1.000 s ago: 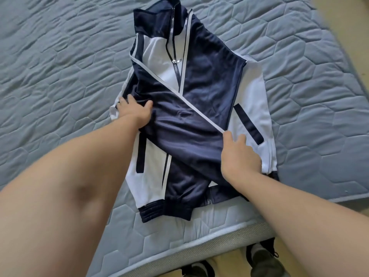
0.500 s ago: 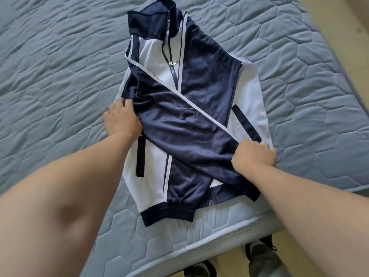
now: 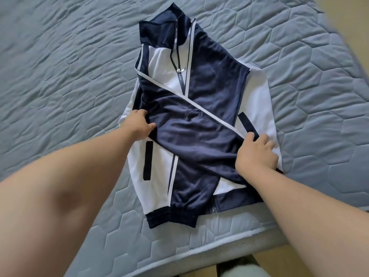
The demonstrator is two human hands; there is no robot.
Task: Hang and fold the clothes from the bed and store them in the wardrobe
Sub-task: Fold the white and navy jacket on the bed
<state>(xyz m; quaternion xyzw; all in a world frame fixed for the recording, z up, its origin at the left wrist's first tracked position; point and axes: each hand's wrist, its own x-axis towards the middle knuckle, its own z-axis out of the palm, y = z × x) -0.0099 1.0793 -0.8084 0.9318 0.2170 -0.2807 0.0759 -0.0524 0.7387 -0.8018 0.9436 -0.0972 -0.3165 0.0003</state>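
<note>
navy and white jacket (image 3: pixel 217 90) — looks soft, light, slippery.
left hand (image 3: pixel 139 124) pinches the folded sleeve (image 3: pixel 195 136), right hand (image 3: pixel 257 152) grips its end — best to hold edges by each hand.

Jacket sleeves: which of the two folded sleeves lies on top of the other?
The diagonal sleeve, gripped by the left hand and the right hand, lies on top; the other sleeve passes under it, straight down to its cuff.

Quilted grey-blue bed (image 3: pixel 60 80), tan floor (image 3: pixel 357 11) alongside
</note>
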